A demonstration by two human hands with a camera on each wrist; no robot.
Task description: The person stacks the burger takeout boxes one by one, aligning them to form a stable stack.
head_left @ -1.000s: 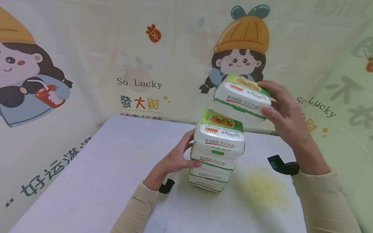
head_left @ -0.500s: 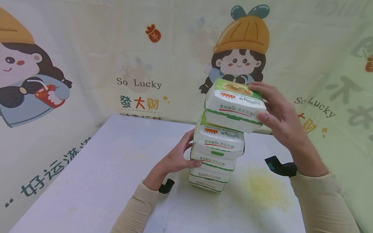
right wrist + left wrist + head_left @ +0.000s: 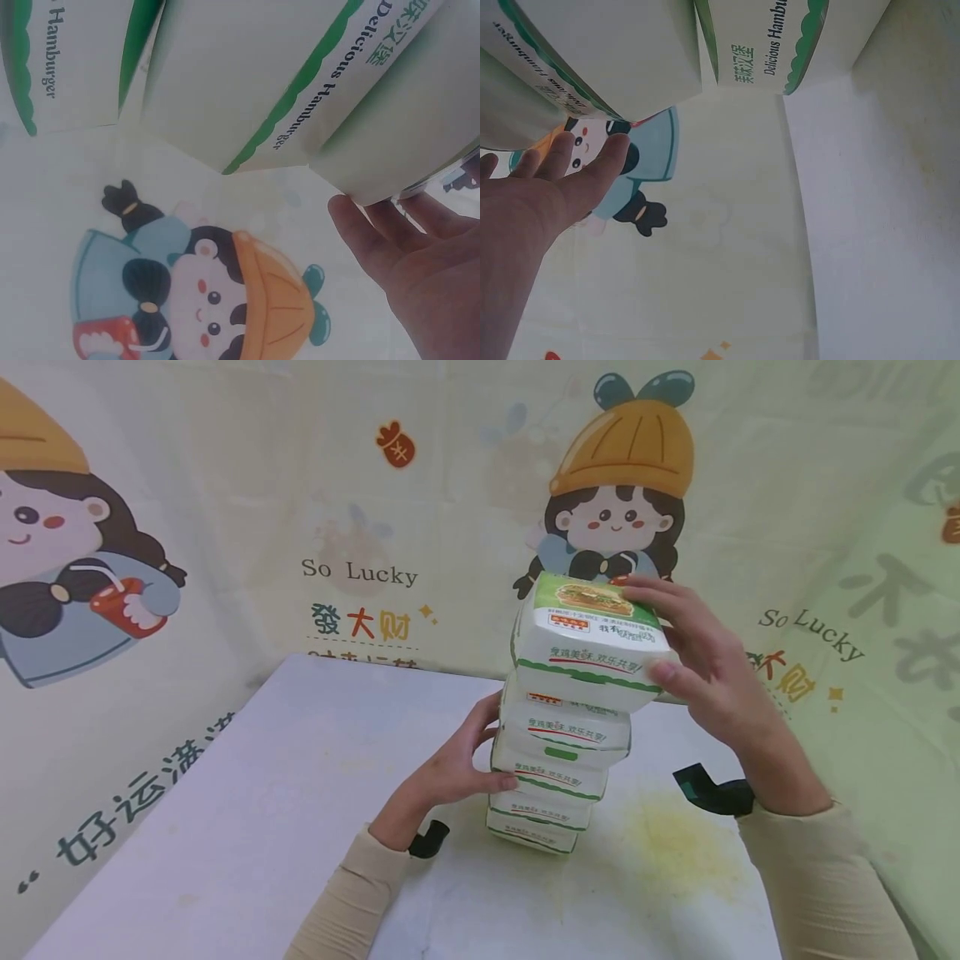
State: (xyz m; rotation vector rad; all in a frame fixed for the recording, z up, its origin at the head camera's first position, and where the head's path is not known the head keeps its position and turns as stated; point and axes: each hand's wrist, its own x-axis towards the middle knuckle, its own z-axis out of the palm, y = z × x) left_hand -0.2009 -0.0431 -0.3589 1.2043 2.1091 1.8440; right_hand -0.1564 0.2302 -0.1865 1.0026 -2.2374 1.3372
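Note:
A stack of white-and-green cardboard hamburger boxes [image 3: 561, 735] stands on the white table, its boxes slightly out of line. The left hand [image 3: 450, 766] holds the stack's left side, thumb on the front and fingers round the far edge; its fingertips also show in the left wrist view. Over the stack, the right hand [image 3: 701, 656] grips another hamburger box [image 3: 588, 631] by its right side, with the thumb on the front and the fingers over the top. This box is tilted. In the right wrist view a narrow wedge-shaped gap separates it from the box [image 3: 79, 67] below.
The white table [image 3: 300, 793] has a yellowish patch [image 3: 682, 852] right of the stack. A cream cloth [image 3: 450, 510] with printed cartoon figures hangs behind the table and along both sides. Black wrist mounts [image 3: 712, 789] sit at both wrists.
The right hand has brought its hamburger box left and down over the stack, covering most of the picture on the box below. The left hand and the stack have stayed in place.

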